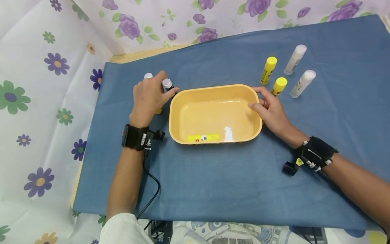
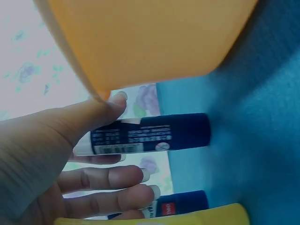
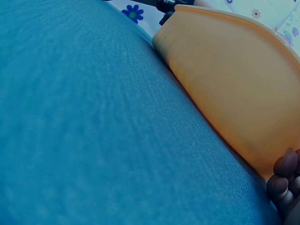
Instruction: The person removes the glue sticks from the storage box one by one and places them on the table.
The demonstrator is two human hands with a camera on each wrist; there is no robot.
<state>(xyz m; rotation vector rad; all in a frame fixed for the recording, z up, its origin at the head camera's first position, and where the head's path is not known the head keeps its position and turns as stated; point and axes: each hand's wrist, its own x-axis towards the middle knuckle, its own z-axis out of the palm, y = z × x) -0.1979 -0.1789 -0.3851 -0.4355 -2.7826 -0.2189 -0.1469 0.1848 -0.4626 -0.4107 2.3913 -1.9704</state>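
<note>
A dark blue glue stick [image 2: 161,133] with a white cap stands between the thumb and index finger of my left hand [image 1: 147,98]. The thumb lies along its near side, its tip close to the rim of a yellow-orange tub [image 1: 210,117]. Below the other fingers, the left wrist view shows a second dark blue glue stick [image 2: 190,204] and a yellow glue stick [image 2: 201,219]. My right hand [image 1: 272,110] grips the tub's right end, thumb inside the rim and fingers outside. One yellow glue stick [image 1: 203,138] lies along the near wall inside the tub.
Right of the tub stand two yellow glue sticks, one farther back [image 1: 268,71] and one nearer [image 1: 279,86]. Two white glue sticks, a far one [image 1: 295,60] and a near one [image 1: 303,84], stand beyond them. Blue cloth [image 1: 219,186] covers the table. A cable [image 1: 158,186] trails from the left wrist.
</note>
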